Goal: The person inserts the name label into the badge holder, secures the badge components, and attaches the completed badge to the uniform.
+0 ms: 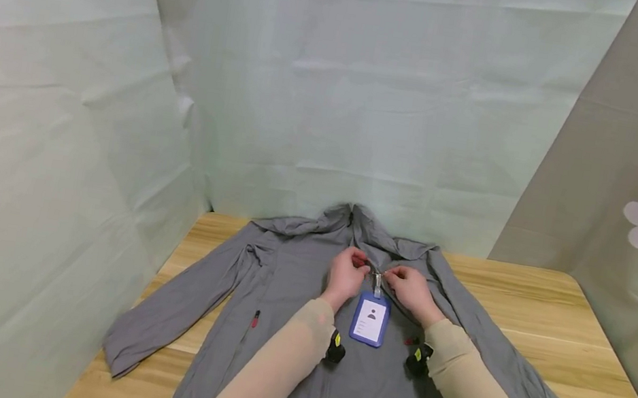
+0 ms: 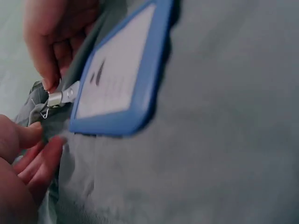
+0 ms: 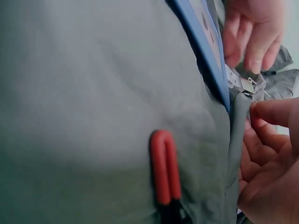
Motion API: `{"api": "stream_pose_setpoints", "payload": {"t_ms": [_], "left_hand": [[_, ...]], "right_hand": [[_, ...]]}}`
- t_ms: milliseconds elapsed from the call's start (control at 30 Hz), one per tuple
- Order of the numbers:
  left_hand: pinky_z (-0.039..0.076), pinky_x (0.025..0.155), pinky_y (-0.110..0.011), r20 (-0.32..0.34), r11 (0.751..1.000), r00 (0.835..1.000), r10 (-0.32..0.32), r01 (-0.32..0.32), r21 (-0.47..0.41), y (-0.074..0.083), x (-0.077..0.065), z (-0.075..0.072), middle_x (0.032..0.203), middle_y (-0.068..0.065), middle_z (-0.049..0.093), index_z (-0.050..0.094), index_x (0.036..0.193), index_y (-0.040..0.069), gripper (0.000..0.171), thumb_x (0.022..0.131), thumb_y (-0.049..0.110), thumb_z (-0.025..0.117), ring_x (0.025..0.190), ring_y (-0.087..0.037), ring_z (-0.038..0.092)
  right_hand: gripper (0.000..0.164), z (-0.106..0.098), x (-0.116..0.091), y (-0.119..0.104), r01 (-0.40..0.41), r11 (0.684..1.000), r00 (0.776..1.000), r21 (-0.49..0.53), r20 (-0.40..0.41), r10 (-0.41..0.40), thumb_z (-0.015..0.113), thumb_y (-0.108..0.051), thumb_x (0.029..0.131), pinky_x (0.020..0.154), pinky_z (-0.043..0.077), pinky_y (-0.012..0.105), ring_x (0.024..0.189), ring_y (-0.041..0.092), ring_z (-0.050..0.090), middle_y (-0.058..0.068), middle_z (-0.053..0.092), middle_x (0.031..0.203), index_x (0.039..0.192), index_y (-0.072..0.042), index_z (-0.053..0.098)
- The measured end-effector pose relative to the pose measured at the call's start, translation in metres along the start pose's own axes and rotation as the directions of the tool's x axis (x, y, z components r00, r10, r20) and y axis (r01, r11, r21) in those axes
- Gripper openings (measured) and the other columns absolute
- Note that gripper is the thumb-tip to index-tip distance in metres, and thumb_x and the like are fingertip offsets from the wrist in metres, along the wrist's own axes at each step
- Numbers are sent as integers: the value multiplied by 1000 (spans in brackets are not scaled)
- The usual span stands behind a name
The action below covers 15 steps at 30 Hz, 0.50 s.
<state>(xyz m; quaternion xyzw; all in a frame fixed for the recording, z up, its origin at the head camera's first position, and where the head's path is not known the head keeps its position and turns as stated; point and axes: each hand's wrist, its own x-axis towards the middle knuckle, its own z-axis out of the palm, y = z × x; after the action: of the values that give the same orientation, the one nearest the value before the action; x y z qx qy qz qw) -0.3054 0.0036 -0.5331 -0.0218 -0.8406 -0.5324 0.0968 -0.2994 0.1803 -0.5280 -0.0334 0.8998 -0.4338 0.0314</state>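
Observation:
A blue-framed ID badge point(image 1: 370, 319) with a white card lies on a grey zip jacket point(image 1: 295, 278). From the badge's top, a strap leads to a metal clip point(image 2: 54, 99) that has a thin safety pin point(image 2: 45, 113) on it, beside a fold of the jacket front. My right hand point(image 1: 413, 291) pinches the pin end between thumb and index finger; its other fingers curl behind the jacket edge. My left hand point(image 1: 347, 275) is just across the clip, fingers bent loosely, with thumb and fingertips apart close to the jacket fold.
The jacket lies spread on a wooden table point(image 1: 528, 292), sleeves out to both sides and collar at the far edge. A red zipper pull point(image 3: 164, 165) shows on its right side, another point(image 1: 256, 318) on its left. Pale cloth point(image 1: 371, 97) hangs around the table.

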Motion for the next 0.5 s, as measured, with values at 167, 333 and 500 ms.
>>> {"api": "stream_pose_setpoints", "payload": {"t_ms": [167,333,500], "left_hand": [[56,95,-38,20,924,972,233,-228,307,3,3,-5,123,-5,69,74,117,12,30,91,3,85,111,-23,68],[51,107,-41,167,858,947,274,-319,402,6,4,-5,132,-2,71,77,125,16,34,94,5,82,125,-24,64],[53,104,-39,190,846,947,259,-317,428,5,4,-4,126,-1,74,80,123,17,29,96,7,82,121,-22,66]], "right_hand": [[30,-2,0,-1,-56,996,998,67,-10,57,60,-22,109,80,51,40,93,27,64,13,72,104,118,2,76],[32,-2,-2,-5,-100,981,994,167,-15,104,62,-22,108,85,51,44,98,30,64,17,72,108,118,5,75],[36,-1,0,-7,-125,966,992,228,9,126,63,-23,108,92,53,48,105,33,65,20,71,116,125,8,73]]}}
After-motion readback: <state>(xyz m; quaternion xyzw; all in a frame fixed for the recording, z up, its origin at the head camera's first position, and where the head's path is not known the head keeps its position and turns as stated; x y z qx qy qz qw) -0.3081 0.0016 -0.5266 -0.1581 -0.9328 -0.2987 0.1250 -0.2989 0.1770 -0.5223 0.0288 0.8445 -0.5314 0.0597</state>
